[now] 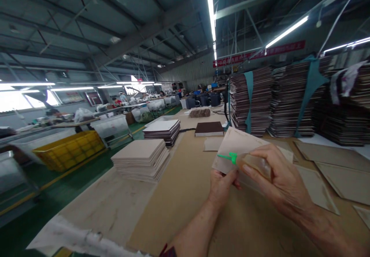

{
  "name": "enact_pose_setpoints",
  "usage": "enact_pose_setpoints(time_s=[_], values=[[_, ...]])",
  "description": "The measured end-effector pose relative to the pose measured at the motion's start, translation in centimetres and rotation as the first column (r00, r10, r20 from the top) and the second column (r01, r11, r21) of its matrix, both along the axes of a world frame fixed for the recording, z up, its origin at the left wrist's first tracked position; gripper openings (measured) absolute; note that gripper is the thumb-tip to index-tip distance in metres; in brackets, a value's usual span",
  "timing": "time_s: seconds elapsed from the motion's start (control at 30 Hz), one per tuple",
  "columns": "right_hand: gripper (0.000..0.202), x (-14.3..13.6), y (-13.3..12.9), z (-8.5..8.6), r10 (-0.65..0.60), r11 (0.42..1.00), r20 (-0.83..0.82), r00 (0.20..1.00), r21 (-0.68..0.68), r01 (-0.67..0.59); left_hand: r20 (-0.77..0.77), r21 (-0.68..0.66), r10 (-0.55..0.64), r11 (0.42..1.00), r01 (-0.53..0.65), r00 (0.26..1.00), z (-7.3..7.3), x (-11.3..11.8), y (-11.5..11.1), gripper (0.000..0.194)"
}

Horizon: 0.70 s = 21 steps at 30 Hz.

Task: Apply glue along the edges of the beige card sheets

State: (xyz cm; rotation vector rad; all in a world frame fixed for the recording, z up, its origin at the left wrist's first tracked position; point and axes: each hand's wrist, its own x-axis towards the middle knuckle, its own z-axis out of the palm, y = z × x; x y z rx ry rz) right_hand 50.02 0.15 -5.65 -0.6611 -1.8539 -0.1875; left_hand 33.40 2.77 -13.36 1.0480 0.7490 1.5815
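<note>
My right hand (277,176) is wrapped round a translucent squeeze bottle (256,163) holding a brownish liquid. Its thin green nozzle (228,156) points left across a beige panel (235,143). That panel is tilted up off the table, and my left hand (221,187) pinches its near left corner, thumb on top. Part of the panel is hidden behind the bottle and my right hand. Whether the nozzle tip touches the panel, I cannot tell. Beyond the panel, a smaller beige piece (212,144) lies flat.
A stack of beige panels (141,158) stands on the left of the brown-covered table (170,207), with a white-topped stack (162,129) behind it. A dark brown stack (209,129) lies ahead. Several flat panels (343,180) spread rightward, below tall tied stacks (260,98). A yellow bin (71,151) stands across the aisle.
</note>
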Motion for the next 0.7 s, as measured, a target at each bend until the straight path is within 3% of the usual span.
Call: enact_pose_setpoints(time_s=[0.07, 0.2, 0.37, 0.5, 0.63, 0.7], values=[[0.009, 0.03, -0.23, 0.11, 0.032, 0.999, 0.024, 0.999, -0.004, -0.032, 0.008, -0.001, 0.001, 1.0, -0.001, 1.0, -0.13, 0.04, 0.04, 0.046], [0.009, 0.28, -0.12, 0.3, -0.044, 0.998, -0.019, 0.999, 0.044, 0.045, -0.008, -0.02, -0.015, 1.0, 0.015, 1.0, -0.49, 0.09, 0.1, 0.047], [0.015, 0.61, 0.35, -0.03, 0.036, 0.999, 0.041, 0.999, -0.007, -0.036, -0.005, 0.006, -0.003, 1.0, 0.003, 1.0, -0.89, 0.19, 0.34, 0.047], [0.014, 0.76, 0.46, -0.09, -0.021, 0.999, -0.007, 1.0, 0.026, 0.021, -0.027, -0.008, 0.001, 1.0, -0.001, 1.0, -0.82, 0.14, 0.3, 0.047], [0.013, 0.82, 0.45, -0.12, 0.054, 0.999, 0.062, 0.997, 0.001, -0.055, -0.027, 0.004, 0.002, 1.0, -0.002, 1.0, -0.85, 0.1, 0.25, 0.046], [0.013, 0.87, 0.54, -0.16, 0.011, 0.999, 0.021, 1.0, 0.032, -0.012, -0.026, -0.001, -0.01, 1.0, 0.01, 1.0, -0.86, 0.12, 0.24, 0.045]])
